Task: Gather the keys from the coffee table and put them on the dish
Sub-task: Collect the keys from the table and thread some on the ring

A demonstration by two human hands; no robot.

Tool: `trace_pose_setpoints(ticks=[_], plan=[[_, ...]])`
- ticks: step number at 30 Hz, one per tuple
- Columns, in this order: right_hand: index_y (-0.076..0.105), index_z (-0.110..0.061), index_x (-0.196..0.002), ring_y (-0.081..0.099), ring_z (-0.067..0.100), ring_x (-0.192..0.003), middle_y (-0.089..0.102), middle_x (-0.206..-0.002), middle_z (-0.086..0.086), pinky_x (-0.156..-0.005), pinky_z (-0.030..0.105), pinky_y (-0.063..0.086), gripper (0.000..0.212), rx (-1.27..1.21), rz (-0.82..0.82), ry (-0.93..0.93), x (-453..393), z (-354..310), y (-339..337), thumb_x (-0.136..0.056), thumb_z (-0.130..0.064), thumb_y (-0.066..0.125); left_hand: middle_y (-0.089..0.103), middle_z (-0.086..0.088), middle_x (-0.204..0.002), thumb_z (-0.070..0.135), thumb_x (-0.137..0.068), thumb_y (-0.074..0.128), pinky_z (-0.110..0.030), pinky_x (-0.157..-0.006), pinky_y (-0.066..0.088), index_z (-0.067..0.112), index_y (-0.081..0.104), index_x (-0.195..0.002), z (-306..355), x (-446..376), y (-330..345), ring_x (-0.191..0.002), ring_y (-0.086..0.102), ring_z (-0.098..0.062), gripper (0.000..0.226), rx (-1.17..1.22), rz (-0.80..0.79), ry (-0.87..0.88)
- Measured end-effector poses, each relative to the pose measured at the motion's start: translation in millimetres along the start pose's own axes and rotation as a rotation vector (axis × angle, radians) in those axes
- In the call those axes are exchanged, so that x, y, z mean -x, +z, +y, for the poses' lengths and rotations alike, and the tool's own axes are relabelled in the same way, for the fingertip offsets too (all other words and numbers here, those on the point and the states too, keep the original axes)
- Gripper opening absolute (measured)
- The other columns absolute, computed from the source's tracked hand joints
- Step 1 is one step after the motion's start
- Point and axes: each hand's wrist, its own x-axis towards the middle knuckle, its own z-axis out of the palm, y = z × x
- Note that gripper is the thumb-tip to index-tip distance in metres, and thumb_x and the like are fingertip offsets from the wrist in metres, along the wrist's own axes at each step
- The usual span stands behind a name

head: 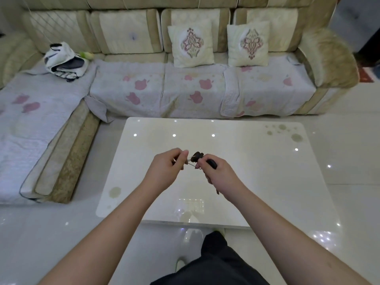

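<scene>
Left hand (167, 167): my fingers (182, 154) pinch the key ring's metal end.
Right hand (219, 173): fingers closed around the black-headed keys (197, 156).
Worktop (257, 171): below both hands.

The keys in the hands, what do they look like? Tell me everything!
The keys are a small bunch with dark, plastic-looking heads and thin silvery metal parts. Both hands hold them up above the white coffee table: the left hand pinches the metal end, the right hand grips the dark part. They are too small to count.
</scene>
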Motion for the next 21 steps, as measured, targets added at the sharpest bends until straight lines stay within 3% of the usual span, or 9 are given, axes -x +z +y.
trace_pose_setpoints(ticks=[4,6,9,13,17,19,21], plan=[[0.064,-0.026,-0.072,0.047,-0.003,-0.05,0.055,-0.053,-0.023,-0.047,0.006,0.032,0.023,0.036,0.05,-0.05,33.7,-1.5,36.0,-0.093,-0.028,0.055,0.064,0.013,-0.067,0.047,-0.093,0.049,-0.012,-0.047,0.035,0.031,0.061,-0.072,-5.1,33.5,-30.1,-0.053,0.049,0.0,0.029,-0.087,-0.162,0.101],[0.065,-0.027,-0.073,0.046,-0.002,-0.054,0.063,-0.064,-0.015,-0.05,0.009,0.032,0.022,0.039,0.071,-0.073,45.4,-3.3,47.4,-0.093,-0.029,0.056,0.064,0.007,-0.066,0.044,-0.092,0.053,-0.016,-0.048,0.035,0.026,0.059,-0.074,-6.5,45.2,-36.8,-0.053,0.048,-0.003,0.026,-0.168,-0.198,0.133],[0.067,-0.033,-0.075,0.039,0.008,-0.055,0.065,-0.073,0.0,-0.048,0.019,0.03,0.021,0.102,0.142,-0.087,56.1,-5.4,53.3,-0.092,-0.038,0.055,0.058,0.003,-0.063,0.04,-0.094,0.051,-0.029,-0.051,0.037,0.024,0.054,-0.074,-4.2,53.3,-45.3,-0.056,0.049,-0.011,0.026,-0.313,-0.143,0.192],[0.064,-0.033,-0.078,0.033,0.007,-0.046,0.049,-0.054,-0.011,-0.044,0.017,0.026,0.02,0.143,0.343,-0.158,58.2,-15.5,41.3,-0.094,-0.034,0.052,0.053,0.002,-0.069,0.031,-0.096,0.052,-0.034,-0.048,0.04,0.015,0.056,-0.078,-1.3,58.6,-54.9,-0.057,0.052,-0.026,0.024,-0.587,0.045,0.505],[0.067,-0.042,-0.095,0.039,0.003,-0.049,0.049,-0.052,-0.017,-0.048,0.012,0.03,0.018,0.229,0.142,-0.249,60.5,-31.8,36.3,-0.095,-0.031,0.054,0.057,-0.001,-0.075,0.028,-0.093,0.058,-0.031,-0.043,0.042,0.012,0.063,-0.078,1.9,61.1,-56.2,-0.055,0.05,-0.023,0.023,-0.504,0.149,0.66],[0.068,-0.042,-0.092,0.047,0.0,-0.051,0.054,-0.053,-0.02,-0.05,0.01,0.032,0.018,0.273,0.04,-0.273,62.8,-38.1,38.6,-0.094,-0.03,0.055,0.055,0.004,-0.078,0.031,-0.093,0.053,-0.027,-0.045,0.04,0.015,0.064,-0.078,1.6,60.9,-53.0,-0.057,0.047,-0.017,0.024,-0.382,0.189,0.656],[0.068,-0.036,-0.085,0.043,0.006,-0.051,0.049,-0.053,-0.01,-0.051,0.017,0.031,0.016,0.37,0.027,-0.295,64.7,-42.2,39.7,-0.094,-0.036,0.054,0.05,0.01,-0.081,0.031,-0.092,0.052,-0.025,-0.049,0.038,0.018,0.064,-0.079,0.4,61.2,-46.9,-0.058,0.044,-0.011,0.021,-0.222,0.223,0.608]])
